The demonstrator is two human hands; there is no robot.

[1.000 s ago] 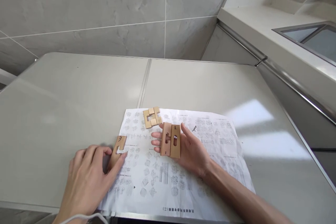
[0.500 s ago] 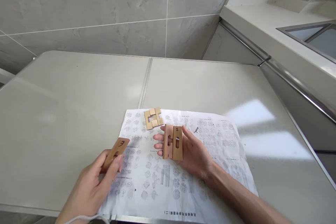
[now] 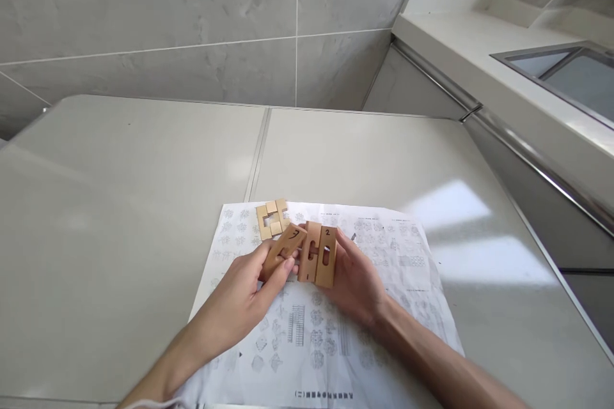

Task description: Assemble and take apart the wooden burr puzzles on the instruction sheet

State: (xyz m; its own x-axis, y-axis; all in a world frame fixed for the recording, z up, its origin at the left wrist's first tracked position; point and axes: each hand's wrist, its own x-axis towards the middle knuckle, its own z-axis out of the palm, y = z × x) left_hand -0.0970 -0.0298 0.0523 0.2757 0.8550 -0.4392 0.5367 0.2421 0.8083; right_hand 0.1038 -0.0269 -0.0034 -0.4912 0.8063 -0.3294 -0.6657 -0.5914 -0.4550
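Note:
My left hand [image 3: 254, 284] pinches a slotted wooden puzzle piece marked 3 [image 3: 283, 253], tilted, with its upper end close against the other pieces. Across the palm and fingers of my right hand [image 3: 357, 275] lie two more slotted puzzle pieces side by side: a reddish one marked 1 [image 3: 309, 271] and a browner one marked 2 [image 3: 325, 276]. The fingers of that hand pass behind them, mostly hidden. Just beyond the hands, a lighter wooden puzzle frame [image 3: 263, 222] with a hole in its middle rests on the paper.
Beneath the hands, a creased printed sheet [image 3: 268, 377] with rows of small diagrams covers the table's near middle. The pale table [image 3: 119, 204] has a seam down its middle. A tiled wall [image 3: 192, 6] stands behind, and a white counter [image 3: 480, 32] rises at the right.
My left hand has brought piece 3 right and up, from apart at the left to beside pieces 1 and 2. My right hand keeps its hold. The view has shifted slightly.

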